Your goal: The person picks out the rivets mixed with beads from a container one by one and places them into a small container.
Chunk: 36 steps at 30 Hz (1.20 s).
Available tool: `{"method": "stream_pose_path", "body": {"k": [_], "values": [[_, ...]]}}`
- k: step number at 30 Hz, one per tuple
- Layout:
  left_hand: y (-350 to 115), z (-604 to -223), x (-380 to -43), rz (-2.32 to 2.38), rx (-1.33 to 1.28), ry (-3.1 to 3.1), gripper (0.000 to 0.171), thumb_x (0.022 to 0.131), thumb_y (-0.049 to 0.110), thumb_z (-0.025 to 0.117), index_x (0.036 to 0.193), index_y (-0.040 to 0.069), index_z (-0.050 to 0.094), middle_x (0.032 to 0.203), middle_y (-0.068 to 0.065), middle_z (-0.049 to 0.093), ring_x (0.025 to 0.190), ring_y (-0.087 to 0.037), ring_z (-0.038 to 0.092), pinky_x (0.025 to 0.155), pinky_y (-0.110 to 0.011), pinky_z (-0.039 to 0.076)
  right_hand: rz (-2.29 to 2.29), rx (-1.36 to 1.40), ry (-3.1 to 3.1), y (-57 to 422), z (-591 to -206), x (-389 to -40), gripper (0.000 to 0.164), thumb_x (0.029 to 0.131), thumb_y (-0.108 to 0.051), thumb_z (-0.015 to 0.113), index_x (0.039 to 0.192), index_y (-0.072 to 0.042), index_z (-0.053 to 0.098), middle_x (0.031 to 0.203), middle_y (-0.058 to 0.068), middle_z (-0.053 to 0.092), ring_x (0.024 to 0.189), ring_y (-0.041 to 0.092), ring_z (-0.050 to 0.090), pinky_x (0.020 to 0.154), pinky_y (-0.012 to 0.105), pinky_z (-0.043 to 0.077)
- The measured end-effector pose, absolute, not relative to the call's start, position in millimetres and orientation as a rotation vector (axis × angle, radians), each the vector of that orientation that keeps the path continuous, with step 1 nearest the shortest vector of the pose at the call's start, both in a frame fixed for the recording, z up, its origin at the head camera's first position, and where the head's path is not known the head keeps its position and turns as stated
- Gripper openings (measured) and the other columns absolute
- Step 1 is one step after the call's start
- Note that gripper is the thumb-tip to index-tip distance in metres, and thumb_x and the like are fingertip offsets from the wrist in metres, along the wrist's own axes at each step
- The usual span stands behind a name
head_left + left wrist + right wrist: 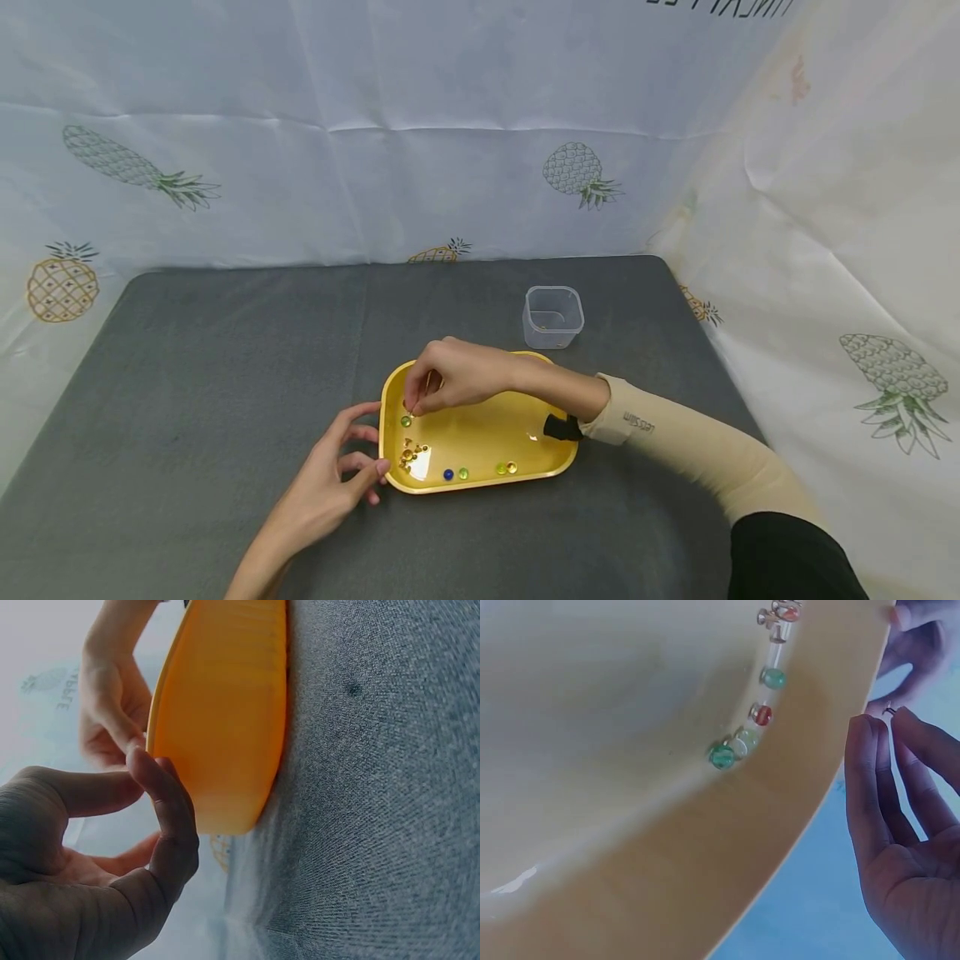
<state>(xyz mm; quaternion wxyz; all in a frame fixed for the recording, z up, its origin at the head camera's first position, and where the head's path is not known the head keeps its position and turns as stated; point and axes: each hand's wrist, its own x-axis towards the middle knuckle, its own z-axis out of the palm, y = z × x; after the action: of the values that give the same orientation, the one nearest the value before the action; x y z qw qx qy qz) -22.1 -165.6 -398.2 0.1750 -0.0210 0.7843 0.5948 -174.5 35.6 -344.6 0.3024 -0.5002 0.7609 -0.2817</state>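
Observation:
A yellow tray (480, 429) with raised walls lies on the grey table. My left hand (326, 483) grips its left end, thumb on the rim and fingers against the outer wall. Over the tray's far left corner, my right hand (461, 375) pinches a tiny dark, shiny piece (889, 711) between thumb and fingertips; its kind cannot be told. Just below those fingertips sits a green bead (406, 422). Several small gold pieces (410, 455) cluster in the near left corner. Along the near wall are a blue bead (447, 475), green beads (463, 473) and a golden bead (512, 467).
A clear plastic box (553, 317) stands behind the tray's right half, with tiny pieces at its bottom. Grey cloth covers the table (225, 375). White pineapple-print curtains (450, 183) hang behind and at the sides. The right forearm, in a beige sleeve (690, 437), crosses the tray's right end.

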Motion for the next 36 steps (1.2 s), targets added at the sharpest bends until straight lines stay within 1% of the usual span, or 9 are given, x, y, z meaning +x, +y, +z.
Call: {"method": "stream_pose_path", "body": {"k": [6,10,16,23,31,36], "values": [[-166.5,-398.1,-21.1,1.699,-0.026,2.222,0.069,0.090,0.006,0.066,0.145,0.021,0.028,0.122,-0.023,0.045,0.071,-0.023,0.067,0.058,-0.035,0.058,-0.776,-1.316,2.038,38.2,-338.2,-176.6,0.006,0.089,-0.021,0.070,0.093,-0.019,0.074,0.089,-0.011,0.071,0.082,0.001,0.066,0.078,0.018,0.056],[-166.1,-397.7,-21.2,1.693,-0.050,2.219,0.068,0.090,0.006,0.067,0.144,0.024,0.029,0.121,-0.021,0.045,0.072,-0.025,0.067,0.058,-0.035,0.058,-0.796,-1.323,2.038,39.9,-334.8,-177.4,0.007,0.089,-0.020,0.070,0.094,-0.017,0.074,0.090,-0.010,0.072,0.082,0.002,0.066,0.079,0.017,0.056],[-165.9,-398.9,-21.3,1.690,-0.050,2.227,0.069,0.090,0.005,0.066,0.145,0.022,0.029,0.121,-0.022,0.046,0.073,-0.025,0.067,0.058,-0.036,0.058,-0.836,-1.312,2.046,43.6,-332.5,-179.5,0.007,0.089,-0.020,0.070,0.094,-0.017,0.074,0.090,-0.012,0.072,0.083,0.002,0.067,0.080,0.018,0.056],[-164.8,-398.8,-22.4,1.675,-0.088,2.234,0.069,0.089,0.003,0.066,0.144,0.025,0.029,0.121,-0.021,0.046,0.074,-0.027,0.068,0.058,-0.036,0.058,-0.877,-1.292,2.051,48.9,-329.8,-182.7,0.007,0.089,-0.020,0.070,0.094,-0.017,0.074,0.091,-0.010,0.072,0.085,0.002,0.067,0.083,0.023,0.057],[-165.0,-399.9,-22.9,1.683,-0.063,2.235,0.070,0.090,0.001,0.064,0.145,0.025,0.029,0.123,-0.020,0.045,0.076,-0.027,0.068,0.059,-0.038,0.058,-0.929,-1.283,2.056,56.1,-327.3,-185.5,0.009,0.088,-0.020,0.071,0.096,-0.016,0.074,0.090,-0.011,0.071,0.085,0.002,0.067,0.082,0.021,0.057],[-165.0,-399.6,-22.9,1.683,-0.067,2.231,0.070,0.090,0.001,0.064,0.145,0.025,0.029,0.123,-0.020,0.045,0.076,-0.027,0.068,0.059,-0.038,0.058,-0.971,-1.271,2.049,61.2,-326.8,-187.3,0.010,0.089,-0.020,0.070,0.097,-0.015,0.074,0.091,-0.008,0.072,0.084,0.002,0.067,0.082,0.023,0.057]]}}
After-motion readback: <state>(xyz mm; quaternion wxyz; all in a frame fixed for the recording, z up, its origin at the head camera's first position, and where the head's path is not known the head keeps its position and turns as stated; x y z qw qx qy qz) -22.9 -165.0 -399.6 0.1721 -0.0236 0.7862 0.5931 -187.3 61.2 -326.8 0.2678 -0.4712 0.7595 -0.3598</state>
